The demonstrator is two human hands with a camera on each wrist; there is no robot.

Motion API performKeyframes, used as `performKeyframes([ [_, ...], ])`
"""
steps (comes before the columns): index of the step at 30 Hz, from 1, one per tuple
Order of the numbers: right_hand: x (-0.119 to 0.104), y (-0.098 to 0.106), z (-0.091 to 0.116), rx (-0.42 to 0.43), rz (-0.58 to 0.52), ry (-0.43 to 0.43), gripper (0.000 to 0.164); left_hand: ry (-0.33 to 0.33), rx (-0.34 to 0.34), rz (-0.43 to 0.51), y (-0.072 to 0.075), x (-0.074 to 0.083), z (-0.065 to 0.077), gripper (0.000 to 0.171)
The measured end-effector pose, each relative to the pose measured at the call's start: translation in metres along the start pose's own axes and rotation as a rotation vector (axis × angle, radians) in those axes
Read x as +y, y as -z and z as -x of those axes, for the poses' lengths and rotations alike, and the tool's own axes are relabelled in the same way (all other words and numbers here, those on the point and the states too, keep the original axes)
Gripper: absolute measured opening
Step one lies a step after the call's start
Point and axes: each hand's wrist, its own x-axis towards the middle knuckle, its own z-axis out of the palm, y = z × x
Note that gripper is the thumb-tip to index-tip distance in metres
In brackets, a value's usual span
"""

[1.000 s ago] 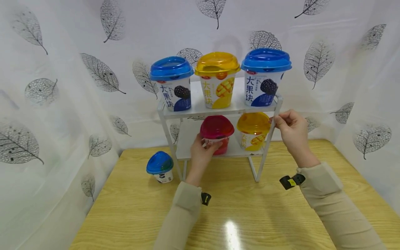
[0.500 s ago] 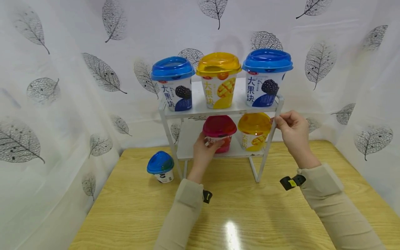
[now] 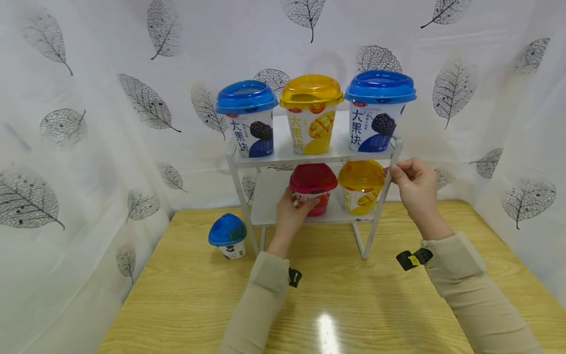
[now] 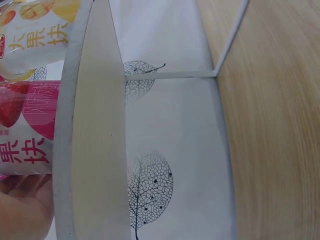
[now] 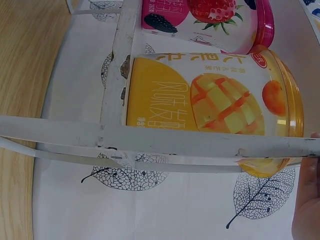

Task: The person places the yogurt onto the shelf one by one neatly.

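On the lower shelf of a white two-tier rack (image 3: 265, 196) stands a pink-lidded yogurt cup (image 3: 315, 186), printed with a strawberry (image 5: 212, 10). My left hand (image 3: 289, 216) grips this cup low on its left and front. To its right, lids nearly touching, is a yellow-lidded mango yogurt cup (image 3: 360, 189), also in the right wrist view (image 5: 200, 95). Outside the rack's right post, my right hand (image 3: 415, 187) pinches that post with thumb and fingers, close to the yellow lid. Some of its fingertips are hidden behind the post.
The upper shelf holds a blue-lidded cup (image 3: 247, 120), a yellow-lidded cup (image 3: 311, 115) and another blue-lidded cup (image 3: 379, 113). One more blue-lidded cup (image 3: 227, 236) stands on the wooden table (image 3: 185, 295) left of the rack. A leaf-patterned curtain (image 3: 88, 172) hangs behind.
My left hand has slid the pink-lidded yogurt cup slightly right, narrowing the gap to the yellow-lidded one. The right hand stays at the post. The head view has shifted a little.
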Motion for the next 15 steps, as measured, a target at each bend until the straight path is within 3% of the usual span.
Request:
performKeyframes([
  [15, 0.0019, 0.0019, 0.0001, -0.015, 0.010, 0.020, 0.010, -0.008, 0.003, -0.059, -0.0028, 0.0061, 0.0046, 0.065],
])
